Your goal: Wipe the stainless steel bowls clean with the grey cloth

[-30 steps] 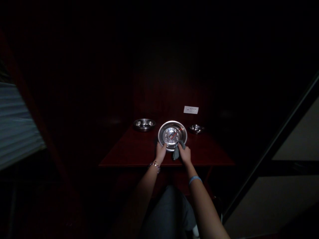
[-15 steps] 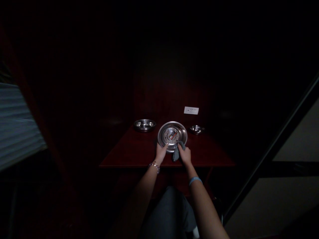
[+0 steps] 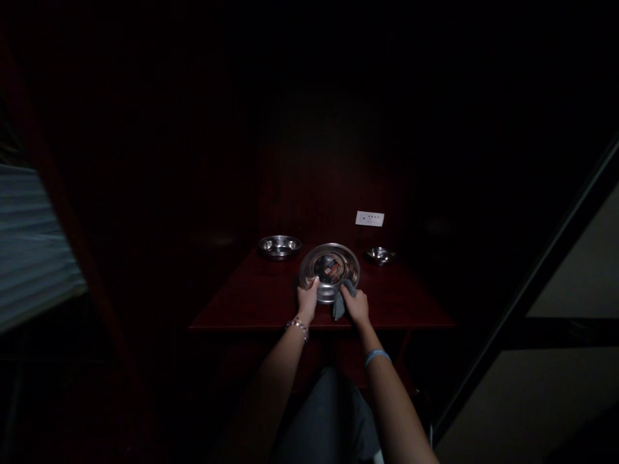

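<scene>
A round steel basin [image 3: 348,263] with a printed label at its centre is tilted toward me above the table. My left hand [image 3: 307,300] grips its lower left rim, the thumb lying over the inside. At the lower right, my right hand [image 3: 356,304] is closed on a grey cloth [image 3: 340,305], pressing it against the rim. Part of the cloth hangs down below the fingers. The fingers behind the basin are hidden.
On the dark red table [image 3: 242,303], steel basins [image 3: 279,247] that look stacked stand at the back left. A smaller steel bowl [image 3: 380,256] is at the back right. A white socket plate [image 3: 370,219] is on the wall behind.
The basin has tipped back a little, so its face looks flatter. My left thumb reaches further over its inside. The cloth stays at the lower right rim.
</scene>
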Action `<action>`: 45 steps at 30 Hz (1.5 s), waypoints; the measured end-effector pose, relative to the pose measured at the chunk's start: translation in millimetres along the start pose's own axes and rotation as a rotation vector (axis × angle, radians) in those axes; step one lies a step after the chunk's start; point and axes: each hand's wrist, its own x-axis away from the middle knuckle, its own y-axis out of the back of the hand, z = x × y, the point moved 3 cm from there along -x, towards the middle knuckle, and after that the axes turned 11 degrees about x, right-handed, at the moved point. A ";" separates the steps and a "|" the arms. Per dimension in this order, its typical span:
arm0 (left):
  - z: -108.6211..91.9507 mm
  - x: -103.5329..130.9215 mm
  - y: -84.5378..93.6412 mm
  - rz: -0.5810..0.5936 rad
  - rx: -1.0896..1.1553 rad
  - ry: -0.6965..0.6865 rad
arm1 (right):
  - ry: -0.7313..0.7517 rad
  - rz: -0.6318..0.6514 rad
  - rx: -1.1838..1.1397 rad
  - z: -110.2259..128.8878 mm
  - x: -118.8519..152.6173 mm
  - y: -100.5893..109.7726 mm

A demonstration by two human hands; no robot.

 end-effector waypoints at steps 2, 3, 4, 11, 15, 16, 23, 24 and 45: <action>-1.5 0.0 -1.0 0.015 0.009 -0.018 | 0.016 -0.003 0.000 0.3 0.5 0.8; -2.7 0.2 -1.6 0.028 0.018 -0.033 | 0.020 -0.006 0.003 0.0 0.4 0.8; -3.8 0.5 -2.3 0.044 0.028 -0.049 | 0.022 -0.009 0.006 -0.6 0.0 0.6; -0.2 1.0 -2.4 0.074 0.034 -0.028 | -0.010 -0.015 0.012 -5.8 -4.7 -3.1; 3.4 -0.9 -2.1 0.072 0.042 -0.010 | 0.004 -0.014 0.028 -5.6 -4.4 -2.5; 3.6 -1.4 -2.2 0.072 0.041 -0.012 | 0.006 -0.015 0.034 -5.5 -4.3 -2.3; 3.6 -1.7 -1.3 0.025 0.040 0.030 | -0.003 -0.002 0.061 -4.1 -3.6 -1.3; 3.3 -1.5 -1.4 0.027 0.035 0.030 | -0.002 -0.002 0.059 -3.8 -3.4 -1.0; 4.8 -2.4 -2.0 0.006 0.052 0.010 | -0.001 -0.002 0.033 -4.5 -3.7 -1.0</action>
